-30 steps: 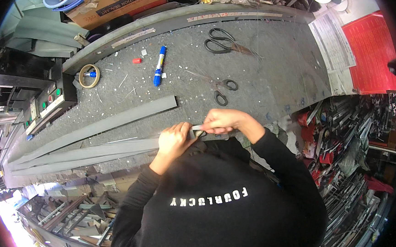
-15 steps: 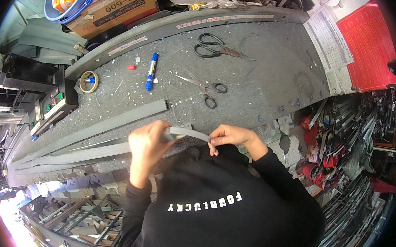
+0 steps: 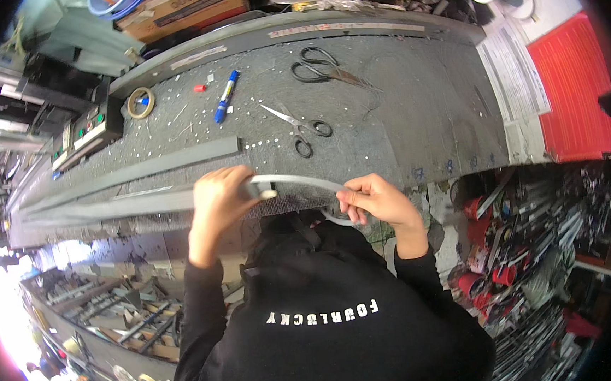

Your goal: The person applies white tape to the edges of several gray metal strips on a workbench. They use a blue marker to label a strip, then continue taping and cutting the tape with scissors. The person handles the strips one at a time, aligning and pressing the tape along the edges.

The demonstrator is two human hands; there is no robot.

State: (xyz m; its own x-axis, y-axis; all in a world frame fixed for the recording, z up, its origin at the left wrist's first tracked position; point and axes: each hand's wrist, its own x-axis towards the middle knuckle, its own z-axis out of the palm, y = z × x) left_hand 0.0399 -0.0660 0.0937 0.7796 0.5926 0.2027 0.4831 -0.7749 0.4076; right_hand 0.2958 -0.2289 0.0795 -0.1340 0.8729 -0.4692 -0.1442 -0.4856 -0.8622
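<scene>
My left hand [image 3: 220,200] is wrapped round the end of a long grey bar [image 3: 136,204] that runs off to the left along the bench's near edge. From that hand a thin pale grey strip [image 3: 301,180] arches to the right. My right hand [image 3: 380,201] pinches this strip between thumb and fingers, and more of it loops below the hand. A small light piece [image 3: 268,194] shows just right of my left fingers; its kind is unclear. Behind the held bar, another grey bar [image 3: 176,159] lies on the bench.
Small scissors [image 3: 301,126] and larger black-handled scissors [image 3: 325,67] lie on the grey bench [image 3: 427,104]. A blue marker [image 3: 226,97], its red cap [image 3: 200,88] and a tape roll [image 3: 141,103] lie further left. A button panel [image 3: 88,137] stands at the far left.
My right hand has moved right along or with the strip, widening the gap between my hands. The strip's arch is longer. The whole view has shifted slightly.
</scene>
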